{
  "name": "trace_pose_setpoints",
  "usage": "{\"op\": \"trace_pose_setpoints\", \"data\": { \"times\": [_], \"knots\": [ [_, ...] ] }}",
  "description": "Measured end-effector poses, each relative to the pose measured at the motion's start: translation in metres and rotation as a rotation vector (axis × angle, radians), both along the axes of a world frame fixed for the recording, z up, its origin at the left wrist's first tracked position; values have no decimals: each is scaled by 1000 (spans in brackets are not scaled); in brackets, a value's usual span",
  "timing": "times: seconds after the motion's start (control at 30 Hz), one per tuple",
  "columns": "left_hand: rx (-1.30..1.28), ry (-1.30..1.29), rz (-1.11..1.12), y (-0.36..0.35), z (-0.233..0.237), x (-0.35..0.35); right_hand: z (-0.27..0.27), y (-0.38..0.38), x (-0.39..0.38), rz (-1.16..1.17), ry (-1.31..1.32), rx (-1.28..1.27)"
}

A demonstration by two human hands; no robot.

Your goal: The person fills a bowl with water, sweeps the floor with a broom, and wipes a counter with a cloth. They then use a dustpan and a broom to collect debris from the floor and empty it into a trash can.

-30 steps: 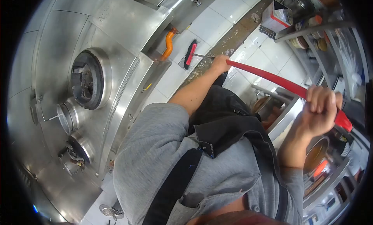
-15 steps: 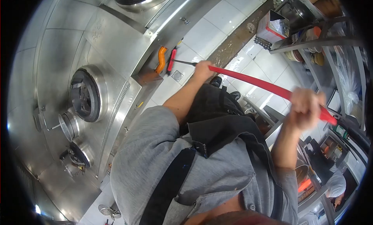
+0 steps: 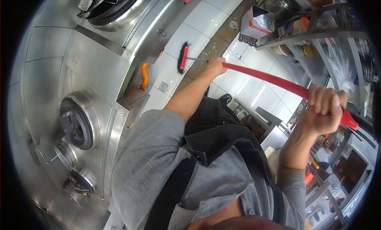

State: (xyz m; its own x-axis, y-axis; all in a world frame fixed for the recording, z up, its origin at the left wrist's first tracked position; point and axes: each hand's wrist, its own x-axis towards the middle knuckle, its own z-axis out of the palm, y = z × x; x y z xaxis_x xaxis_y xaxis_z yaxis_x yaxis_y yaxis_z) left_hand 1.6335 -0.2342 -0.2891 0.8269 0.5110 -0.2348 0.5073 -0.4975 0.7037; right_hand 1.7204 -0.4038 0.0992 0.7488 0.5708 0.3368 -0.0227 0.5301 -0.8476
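Note:
A broom with a red head and black bristles (image 3: 183, 58) rests against the white floor tiles, close to a brown, dirty strip. Its long red handle (image 3: 266, 77) crosses in front of my body. My left hand (image 3: 216, 66) is closed around the shaft near the broom head, at the end of an outstretched arm. Further up, close to the handle's end, the fingers of my right hand (image 3: 326, 111) wrap around the red grip. A small square floor drain (image 3: 164, 87) lies beside the bristles.
Steel wok burners (image 3: 79, 120) line the left side, with an orange hose (image 3: 145, 76) beneath the counter. At upper right, a white and red bin (image 3: 257, 21) stands near a steel shelf (image 3: 313, 34) holding jars and bags. Another person (image 3: 333, 182) is at lower right.
The broom head has moved away from the stove counter and the drain, toward the brown strip. Both hands keep their hold on the broom. My view has shifted as well.

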Motion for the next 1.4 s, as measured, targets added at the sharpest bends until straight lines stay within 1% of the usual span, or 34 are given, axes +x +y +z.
{"op": "trace_pose_setpoints", "data": {
  "times": [0.1,0.13,0.2,0.23,0.3,0.37,0.43,0.5,0.53,0.57,0.63,0.67,0.7,0.77,0.8,0.87,0.9,0.97,1.0,1.03,1.1,1.17,1.23,1.27,1.4],
  "knots": [
    [-33,-84,33,-1,32,31,15,1,11,87,-81,12],
    [-38,-82,37,0,31,40,19,3,11,91,-79,7],
    [-45,-175,3,2,29,54,24,6,10,136,-225,-15],
    [-48,-171,14,2,26,60,24,5,7,148,-221,-18],
    [-6,-297,-16,2,23,70,26,3,3,175,-359,-43],
    [15,-315,-5,-1,26,77,28,-1,-1,151,-388,-25],
    [32,-330,7,-7,35,77,33,-16,1,156,-393,11],
    [51,-377,-5,-14,54,71,44,-33,3,111,-366,49],
    [55,-352,-14,-17,67,65,49,-40,5,99,-335,60],
    [53,-350,-11,-21,71,58,52,-46,6,102,-333,58],
    [61,-355,-35,-23,77,45,56,-56,4,-25,-258,42],
    [47,-315,-65,-25,76,37,56,-61,0,-91,-215,0],
    [49,-314,-68,-26,73,27,56,-65,-3,-94,-214,2],
    [4,-230,-202,-31,68,6,56,-73,-10,-85,-230,-5],
    [5,-229,-213,-32,72,-4,54,-74,-15,-109,-268,-4],
    [-143,-103,-347,-33,78,-22,47,-71,-21,-113,-315,11],
    [-144,-102,-359,-33,75,-26,43,-69,-24,-102,-364,26],
    [-207,-11,-532,-33,67,-29,34,-61,-34,-57,-326,50],
    [-178,-11,-561,-32,68,-26,31,-62,-35,-83,-322,69],
    [-176,-14,-572,-32,64,-22,28,-63,-36,-110,-316,86],
    [-135,-126,-423,-29,46,-12,18,-56,-43,-112,-359,79],
    [-126,-146,-440,-24,33,2,9,-46,-55,-141,-380,87],
    [-72,-247,-462,-24,14,23,2,-38,-58,-144,-490,54],
    [-71,-227,-473,-26,4,33,-3,-37,-55,-152,-474,80],
    [-70,-226,-438,-26,11,49,-5,-34,-41,-191,-411,104]
  ]
}}
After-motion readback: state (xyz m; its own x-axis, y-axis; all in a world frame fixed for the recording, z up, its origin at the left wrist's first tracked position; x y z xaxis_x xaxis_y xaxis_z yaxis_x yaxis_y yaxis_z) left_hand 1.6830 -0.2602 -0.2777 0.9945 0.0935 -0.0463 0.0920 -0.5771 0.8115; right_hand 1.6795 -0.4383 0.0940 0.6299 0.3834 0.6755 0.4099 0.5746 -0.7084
